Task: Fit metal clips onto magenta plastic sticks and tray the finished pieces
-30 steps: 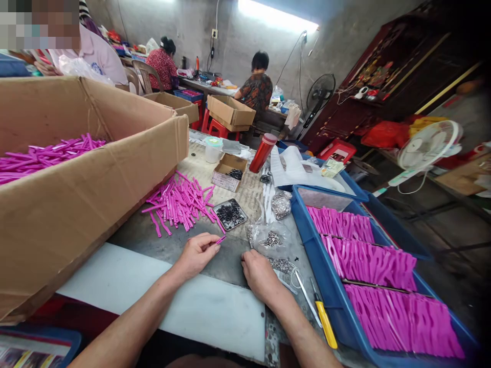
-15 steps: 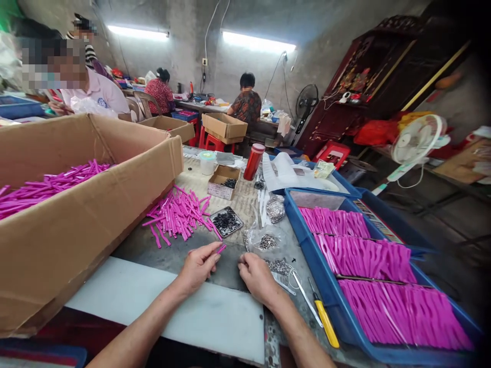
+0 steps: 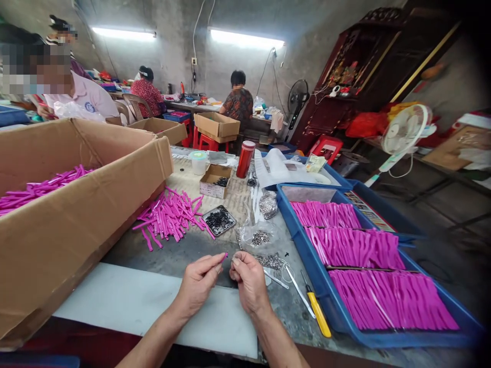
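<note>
My left hand (image 3: 198, 282) is closed on a thin pink plastic stick (image 3: 224, 256), whose tip pokes out past the fingers. My right hand (image 3: 249, 278) is pinched shut right beside it, fingertips almost touching the stick's end; what it holds is too small to make out. Both hands hover over the grey table just past a white board (image 3: 153, 306). A loose pile of pink sticks (image 3: 169, 217) lies ahead on the left, beside a small black tray of dark metal parts (image 3: 218, 221). Bags of small silver parts (image 3: 261, 237) lie ahead of my right hand.
A big cardboard box (image 3: 76, 204) with pink sticks fills the left. A blue tray (image 3: 337, 317) on the right holds rows of pink pieces. A yellow-handled screwdriver (image 3: 316, 309) lies by it. A red flask (image 3: 245, 159), small carton (image 3: 215, 181) and cup stand farther back. Other people sit at far tables.
My two hands have come together over the table; the right hand moved left from the silver parts to the tip of the stick. The view shifted slightly.
</note>
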`<state>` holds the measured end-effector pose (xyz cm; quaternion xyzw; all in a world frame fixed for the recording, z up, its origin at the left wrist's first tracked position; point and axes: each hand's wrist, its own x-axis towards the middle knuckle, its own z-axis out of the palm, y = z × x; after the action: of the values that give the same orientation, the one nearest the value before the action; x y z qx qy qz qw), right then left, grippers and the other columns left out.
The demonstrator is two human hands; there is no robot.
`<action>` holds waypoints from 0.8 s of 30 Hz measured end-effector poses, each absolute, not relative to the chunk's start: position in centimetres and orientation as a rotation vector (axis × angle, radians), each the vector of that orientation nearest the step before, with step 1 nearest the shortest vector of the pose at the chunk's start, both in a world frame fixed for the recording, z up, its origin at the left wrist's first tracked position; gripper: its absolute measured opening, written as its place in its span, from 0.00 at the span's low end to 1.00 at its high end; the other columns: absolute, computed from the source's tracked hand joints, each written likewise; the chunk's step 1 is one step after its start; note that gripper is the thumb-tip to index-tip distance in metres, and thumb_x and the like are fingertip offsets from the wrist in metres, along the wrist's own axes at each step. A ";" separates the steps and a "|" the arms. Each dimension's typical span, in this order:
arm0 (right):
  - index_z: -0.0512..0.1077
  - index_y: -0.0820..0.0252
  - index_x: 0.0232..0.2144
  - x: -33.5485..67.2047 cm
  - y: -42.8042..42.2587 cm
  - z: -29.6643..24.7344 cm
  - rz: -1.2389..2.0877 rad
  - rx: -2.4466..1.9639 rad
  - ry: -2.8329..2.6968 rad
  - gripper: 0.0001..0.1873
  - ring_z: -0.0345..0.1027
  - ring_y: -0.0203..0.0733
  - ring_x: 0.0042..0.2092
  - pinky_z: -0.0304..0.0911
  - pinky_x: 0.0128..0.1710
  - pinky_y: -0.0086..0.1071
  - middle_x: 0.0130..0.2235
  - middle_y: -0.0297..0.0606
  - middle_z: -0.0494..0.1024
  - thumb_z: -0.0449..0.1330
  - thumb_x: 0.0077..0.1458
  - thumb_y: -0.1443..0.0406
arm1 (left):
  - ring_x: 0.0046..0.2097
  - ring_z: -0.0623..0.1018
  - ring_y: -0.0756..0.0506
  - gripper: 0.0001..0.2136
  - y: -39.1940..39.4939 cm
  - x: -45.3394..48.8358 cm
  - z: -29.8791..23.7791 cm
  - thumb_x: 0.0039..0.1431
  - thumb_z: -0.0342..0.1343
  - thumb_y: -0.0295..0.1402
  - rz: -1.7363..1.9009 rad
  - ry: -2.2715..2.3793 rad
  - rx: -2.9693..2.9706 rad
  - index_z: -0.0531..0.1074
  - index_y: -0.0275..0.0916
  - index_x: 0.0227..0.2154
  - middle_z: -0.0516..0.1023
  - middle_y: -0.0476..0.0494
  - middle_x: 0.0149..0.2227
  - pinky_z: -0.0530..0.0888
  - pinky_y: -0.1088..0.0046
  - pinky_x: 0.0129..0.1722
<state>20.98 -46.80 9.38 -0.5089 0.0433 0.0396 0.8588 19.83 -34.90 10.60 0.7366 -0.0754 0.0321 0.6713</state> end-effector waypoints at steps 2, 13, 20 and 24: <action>0.62 0.62 0.22 20.7 -46.6 9.7 0.082 -0.999 0.123 0.08 0.45 0.27 0.18 0.42 0.19 0.24 0.16 0.25 0.58 0.58 0.39 0.64 | 0.19 0.61 0.55 0.12 -35.4 19.5 10.8 0.48 0.50 0.29 0.095 -0.162 1.640 0.73 0.35 0.36 0.66 0.48 0.23 0.60 0.81 0.15; 0.63 0.63 0.22 20.1 -46.3 10.0 0.090 -0.868 0.122 0.09 0.45 0.26 0.19 0.42 0.19 0.23 0.16 0.25 0.58 0.60 0.41 0.64 | 0.25 0.69 0.51 0.11 -36.2 18.9 11.4 0.49 0.50 0.28 0.219 -0.227 1.691 0.74 0.37 0.36 0.71 0.46 0.24 0.68 0.79 0.22; 0.64 0.63 0.23 20.1 -46.4 9.3 0.051 -0.950 0.067 0.09 0.46 0.27 0.20 0.43 0.19 0.23 0.17 0.25 0.58 0.59 0.43 0.63 | 0.26 0.71 0.50 0.11 -36.3 18.7 11.9 0.51 0.49 0.27 0.305 -0.283 1.728 0.74 0.37 0.35 0.72 0.46 0.24 0.70 0.78 0.26; 0.63 0.61 0.24 20.1 -46.5 9.0 0.007 -1.070 -0.018 0.09 0.47 0.28 0.20 0.45 0.20 0.23 0.19 0.26 0.59 0.55 0.48 0.60 | 0.28 0.71 0.50 0.11 -36.4 18.6 11.7 0.51 0.49 0.27 0.304 -0.294 1.708 0.74 0.37 0.36 0.72 0.45 0.25 0.70 0.77 0.28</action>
<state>20.07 -46.52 8.95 -0.5099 -0.0087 0.0032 0.8602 18.57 -36.39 11.73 0.7480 -0.1287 0.1330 0.6374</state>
